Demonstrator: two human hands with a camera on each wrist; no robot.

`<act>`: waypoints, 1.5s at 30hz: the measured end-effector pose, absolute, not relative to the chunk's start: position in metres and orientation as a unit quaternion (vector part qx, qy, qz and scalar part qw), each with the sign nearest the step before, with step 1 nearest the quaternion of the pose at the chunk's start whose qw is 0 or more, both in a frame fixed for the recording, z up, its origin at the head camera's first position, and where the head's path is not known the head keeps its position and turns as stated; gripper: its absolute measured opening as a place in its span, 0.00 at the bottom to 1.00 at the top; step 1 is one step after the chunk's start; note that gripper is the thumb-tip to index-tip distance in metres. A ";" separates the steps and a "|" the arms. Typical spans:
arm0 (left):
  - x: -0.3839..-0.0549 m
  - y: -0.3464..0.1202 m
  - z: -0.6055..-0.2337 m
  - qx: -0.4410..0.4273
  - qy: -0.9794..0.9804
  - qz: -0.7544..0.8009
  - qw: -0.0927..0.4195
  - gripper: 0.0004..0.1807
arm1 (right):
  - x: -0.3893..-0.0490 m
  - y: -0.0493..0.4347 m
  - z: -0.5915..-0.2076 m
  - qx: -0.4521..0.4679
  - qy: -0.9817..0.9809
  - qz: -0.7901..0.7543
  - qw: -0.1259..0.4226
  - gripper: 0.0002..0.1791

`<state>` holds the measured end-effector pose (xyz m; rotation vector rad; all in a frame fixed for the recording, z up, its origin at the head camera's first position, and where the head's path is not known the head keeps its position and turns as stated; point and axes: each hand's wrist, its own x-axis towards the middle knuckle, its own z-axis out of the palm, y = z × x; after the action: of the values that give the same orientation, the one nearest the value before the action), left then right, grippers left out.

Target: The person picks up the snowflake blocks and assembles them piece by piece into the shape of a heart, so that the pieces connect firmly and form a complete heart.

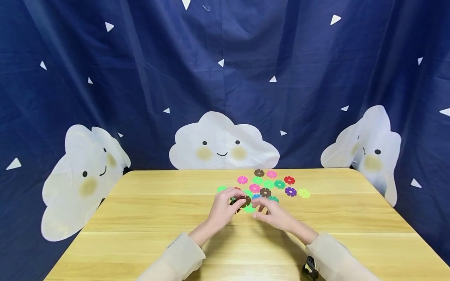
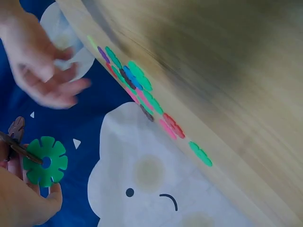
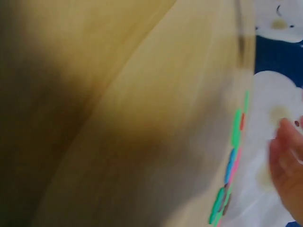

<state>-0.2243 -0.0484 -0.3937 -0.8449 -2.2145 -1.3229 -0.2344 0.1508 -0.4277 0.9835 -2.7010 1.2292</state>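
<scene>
My left hand (image 1: 225,207) pinches a small cluster of notched plastic discs above the table. A brown disc (image 1: 246,201) faces up at its fingertips in the head view. In the left wrist view a green disc (image 2: 46,163) is slotted onto brown discs (image 2: 16,128), partly covered by the fingers. My right hand (image 1: 272,212) hovers just right of the cluster with its fingers loosely bent and apart. Blurred in the left wrist view, that right hand (image 2: 47,71) shows nothing between its fingers. Beyond both hands, loose discs lie flat, among them a brown one (image 1: 265,192).
Several more discs spread toward the table's far edge, including a purple disc (image 1: 290,191), a red disc (image 1: 290,180) and a yellow-green disc (image 1: 304,193). The wooden table (image 1: 140,222) meets a dark blue curtain (image 1: 151,78) printed with clouds. A black strap (image 1: 310,268) hangs by the right sleeve.
</scene>
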 end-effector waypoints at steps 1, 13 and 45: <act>-0.224 -0.049 -0.394 -0.302 -0.798 -0.477 0.211 0.04 | -0.237 0.151 -0.431 0.315 -0.870 0.379 -0.018 0.21; -0.223 -0.052 -0.393 -0.275 -0.807 -0.476 0.217 0.06 | -0.250 0.146 -0.439 0.381 -0.893 0.234 -0.041 0.15; -0.222 -0.051 -0.394 -0.274 -0.813 -0.461 0.227 0.08 | -0.241 0.166 -0.432 0.273 -0.863 0.420 -0.057 0.12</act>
<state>-0.2219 -0.0507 -0.3941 -0.7539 -2.2407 -1.2689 -0.2410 0.1661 -0.4323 0.8917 -2.8156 1.3700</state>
